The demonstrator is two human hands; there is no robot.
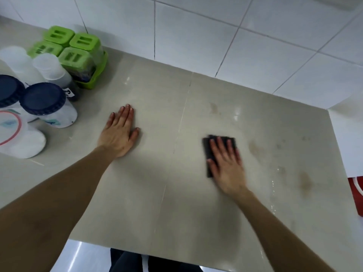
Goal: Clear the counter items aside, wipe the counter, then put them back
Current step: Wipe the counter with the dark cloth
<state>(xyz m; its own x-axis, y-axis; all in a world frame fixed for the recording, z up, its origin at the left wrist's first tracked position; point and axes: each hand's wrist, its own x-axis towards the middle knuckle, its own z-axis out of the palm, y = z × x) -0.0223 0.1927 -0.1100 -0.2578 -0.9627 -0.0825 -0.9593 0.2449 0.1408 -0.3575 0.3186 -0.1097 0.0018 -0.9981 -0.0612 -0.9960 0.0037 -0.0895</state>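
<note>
A dark cloth (218,154) is pressed flat against the beige counter (176,203) by the right hand (227,165), fingers spread over it, at about 3 o'clock from the counter's middle. The left hand (119,132) is laid open and palm-down on the bare surface, nothing grasped. Brownish stains (304,181) are seen toward 4 o'clock. Blue-lidded jars (47,105), translucent bottles (51,69) and green-lidded containers (78,54) are grouped at 10 o'clock.
</note>
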